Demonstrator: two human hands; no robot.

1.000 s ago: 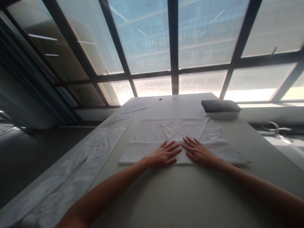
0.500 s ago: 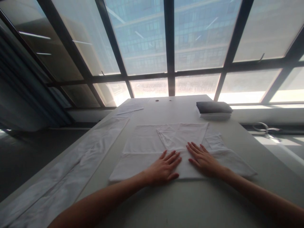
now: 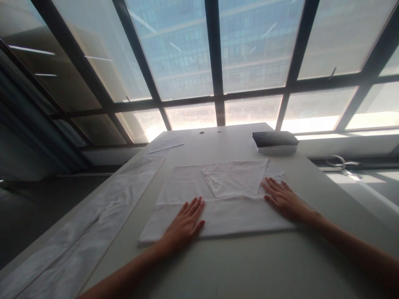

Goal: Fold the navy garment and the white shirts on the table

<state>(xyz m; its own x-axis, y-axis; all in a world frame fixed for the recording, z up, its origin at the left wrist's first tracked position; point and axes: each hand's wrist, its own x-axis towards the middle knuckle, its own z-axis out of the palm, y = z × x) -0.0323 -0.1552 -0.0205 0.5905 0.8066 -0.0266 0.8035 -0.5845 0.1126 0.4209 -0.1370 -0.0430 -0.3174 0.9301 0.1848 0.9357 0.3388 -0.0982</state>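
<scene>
A white garment (image 3: 237, 216), partly folded, lies flat on the table in front of me; its exact kind is unclear. Its near edge is turned up into a wide straight band, and creased layers overlap in the upper middle. My left hand (image 3: 184, 220) rests open on the left part of the band, fingers stretched forward. Toward the right end, my right hand (image 3: 285, 200) lies flat on the cloth with its fingers pointing up and left. Neither hand grips anything.
The white table (image 3: 237, 270) reaches toward the windows. Another length of white cloth (image 3: 102, 211) runs along its left side. A folded stack with a dark top piece (image 3: 274, 139) sits at the far right. Beyond the right edge is a shiny metal object (image 3: 343, 164).
My hands have slid apart across the cloth, the left one leftward and the right one rightward. The view has shifted slightly.
</scene>
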